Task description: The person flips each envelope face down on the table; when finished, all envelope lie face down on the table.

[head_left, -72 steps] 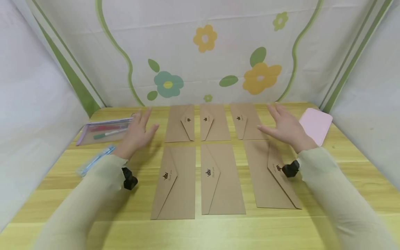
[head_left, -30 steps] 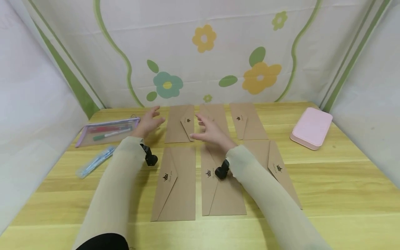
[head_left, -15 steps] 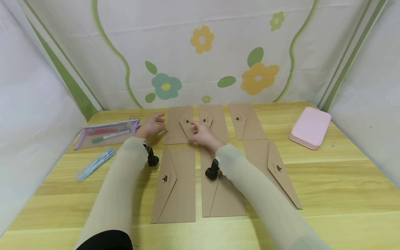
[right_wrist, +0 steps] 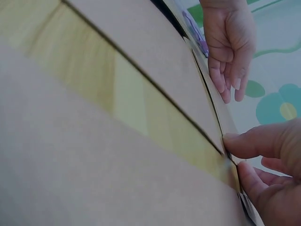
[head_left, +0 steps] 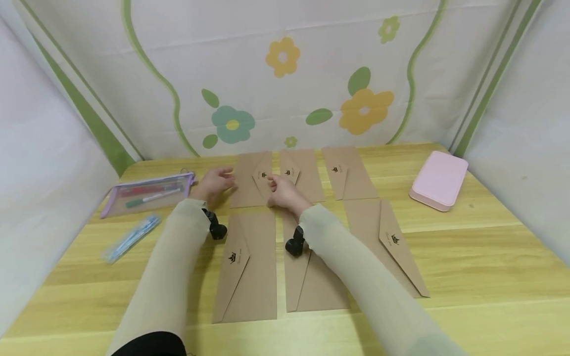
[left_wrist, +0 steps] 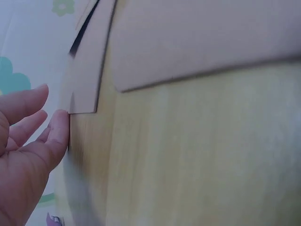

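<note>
Several brown envelopes with pointed flaps and crown prints lie in two rows. At the back-left envelope (head_left: 247,190), my left hand (head_left: 215,182) is by the left edge, fingers loosely bent; in the left wrist view a fingertip of this left hand (left_wrist: 30,155) touches its corner. My right hand (head_left: 287,194) is at the opposite edge, by the flap tip. In the right wrist view, the thumb and a finger of the right hand (right_wrist: 277,160) pinch at the edge near the corner. The right forearm partly covers the front-middle envelope (head_left: 322,289).
A clear pencil pouch (head_left: 147,194) with purple trim holds pens at the left. Nearer lies a blue item in a clear wrapper (head_left: 132,238). A pink case (head_left: 441,180) sits at the right. A flowered curtain (head_left: 276,99) stands behind the wooden table (head_left: 481,267).
Both hands came inward from the sides to the back-left envelope, the right hand crossing leftward. Its fingers have drawn together at the edge. The envelopes keep their places.
</note>
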Motion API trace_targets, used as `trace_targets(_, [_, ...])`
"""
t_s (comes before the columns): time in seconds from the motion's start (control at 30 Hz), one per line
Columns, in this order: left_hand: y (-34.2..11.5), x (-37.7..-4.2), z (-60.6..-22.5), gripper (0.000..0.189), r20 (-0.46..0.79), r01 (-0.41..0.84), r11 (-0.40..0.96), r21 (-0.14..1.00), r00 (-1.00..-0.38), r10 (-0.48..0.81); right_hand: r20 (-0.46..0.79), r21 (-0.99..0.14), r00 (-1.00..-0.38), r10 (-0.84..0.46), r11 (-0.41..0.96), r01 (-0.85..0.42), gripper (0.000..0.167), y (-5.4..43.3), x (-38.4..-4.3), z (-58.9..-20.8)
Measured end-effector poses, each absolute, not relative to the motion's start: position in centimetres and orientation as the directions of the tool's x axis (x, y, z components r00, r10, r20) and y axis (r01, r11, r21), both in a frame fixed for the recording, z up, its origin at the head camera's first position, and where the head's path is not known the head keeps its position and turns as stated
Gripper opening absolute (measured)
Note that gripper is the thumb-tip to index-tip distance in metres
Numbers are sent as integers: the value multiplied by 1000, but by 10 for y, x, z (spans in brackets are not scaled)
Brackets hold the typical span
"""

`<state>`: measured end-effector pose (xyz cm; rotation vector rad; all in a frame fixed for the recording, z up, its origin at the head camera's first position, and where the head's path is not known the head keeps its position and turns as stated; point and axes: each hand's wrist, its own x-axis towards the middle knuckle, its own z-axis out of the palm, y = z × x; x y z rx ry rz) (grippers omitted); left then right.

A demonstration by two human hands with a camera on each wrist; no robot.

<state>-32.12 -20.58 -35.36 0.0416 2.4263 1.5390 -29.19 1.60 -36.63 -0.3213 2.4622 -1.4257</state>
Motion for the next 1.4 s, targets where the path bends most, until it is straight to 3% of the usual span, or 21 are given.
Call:
trace_targets(0.13, [-207,-322,-359,58,-219,-169,312,935,-967,133,-136,-892,-936,-323,452,-26,86,16,-291,-367])
trace_targets(0.4, [-208,-321,-360,49,-229,-218,192,957,-973,37,-130,-895,-934,-332,445,-33,83,16,-288,-367])
trace_targets(0.77, [-207,-317,-359,53,-252,-237,194,952,-966,58,-115,-880,-931,-346,470,-66,78,12,-287,-366])
trace_targets(0.87, [-203,-313,-359,54,-259,-256,138,957,-966,5,-119,-855,-929,-350,511,-83,76,7,-286,-365])
trace_targets(1.03, [-205,-310,-355,56,-237,-254,181,950,-965,-111,-128,-837,-935,-330,542,-77,76,2,-286,-364])
trace_targets(1.4, [-203,-314,-352,53,-300,-319,158,935,-945,-129,-135,-839,-933,-335,540,-72,76,4,-289,-364])
